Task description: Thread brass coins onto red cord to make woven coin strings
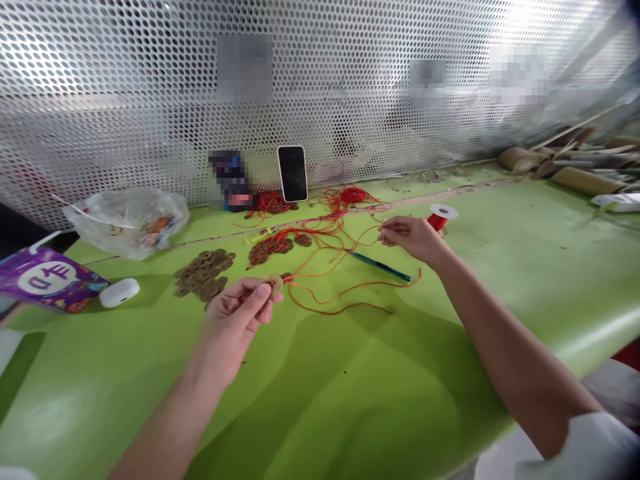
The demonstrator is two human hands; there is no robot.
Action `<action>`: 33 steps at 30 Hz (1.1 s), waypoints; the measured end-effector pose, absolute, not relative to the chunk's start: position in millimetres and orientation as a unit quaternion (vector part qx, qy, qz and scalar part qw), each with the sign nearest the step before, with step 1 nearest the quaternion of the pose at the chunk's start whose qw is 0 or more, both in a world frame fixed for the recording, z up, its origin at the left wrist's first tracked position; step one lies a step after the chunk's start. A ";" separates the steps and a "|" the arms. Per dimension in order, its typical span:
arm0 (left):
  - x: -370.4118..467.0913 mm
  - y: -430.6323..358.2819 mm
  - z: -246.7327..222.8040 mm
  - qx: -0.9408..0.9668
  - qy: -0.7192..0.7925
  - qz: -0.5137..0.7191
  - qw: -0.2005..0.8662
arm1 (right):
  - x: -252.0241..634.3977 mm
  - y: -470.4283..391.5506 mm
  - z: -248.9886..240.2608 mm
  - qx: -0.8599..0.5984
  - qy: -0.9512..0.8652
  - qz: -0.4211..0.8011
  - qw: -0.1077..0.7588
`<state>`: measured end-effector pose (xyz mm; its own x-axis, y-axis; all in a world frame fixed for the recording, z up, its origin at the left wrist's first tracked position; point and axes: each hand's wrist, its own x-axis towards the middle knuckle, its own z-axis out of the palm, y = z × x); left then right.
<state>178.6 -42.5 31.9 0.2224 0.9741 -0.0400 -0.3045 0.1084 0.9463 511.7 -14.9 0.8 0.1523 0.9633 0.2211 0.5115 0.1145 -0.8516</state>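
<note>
Between thumb and fingers, my left hand (245, 303) pinches a round coin (275, 283) with red cord running through or around it. Orange-red cords (310, 275) spread from the coin to the right. My right hand (413, 237) is closed in a pinch on a strand of red cord (367, 233), above the green table. A pile of loose brown coins (203, 273) lies left of my left hand. Behind, strung coins (273, 248) lie with red cords attached. A dark green pen (383, 265) rests between my hands, nearer the right one.
A white spool with red cord (443, 213) stands beyond my right hand. Two phones lean at the back, one white-rimmed (293, 173). At the left are a plastic bag (133, 223), a purple packet (50, 279) and a white case (120, 292). Brown rolls (585, 181) lie far right.
</note>
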 end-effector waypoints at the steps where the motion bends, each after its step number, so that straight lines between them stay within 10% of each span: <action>1: 178.7 -44.1 31.5 0.459 0.379 0.492 0.635 | 506.0 -16.4 3.9 -0.595 -0.603 0.271 0.458; 13: 183.9 -60.7 33.4 0.629 0.421 0.394 0.521 | 448.1 -47.1 26.5 -0.449 -0.640 0.303 0.546; 25: 186.6 -59.4 24.0 0.605 0.449 0.381 0.536 | 458.4 -33.7 -4.2 -0.543 -0.807 0.120 0.198; 33: 189.3 -62.8 24.5 0.595 0.439 0.360 0.568 | 452.3 -29.7 -3.1 -0.452 -0.876 0.109 0.128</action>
<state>189.3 -62.8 24.5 0.3547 0.9324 -0.0698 0.1134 0.0312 0.9931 452.3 -29.7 -3.1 -0.5585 0.8199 0.1257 0.7642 0.5675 -0.3064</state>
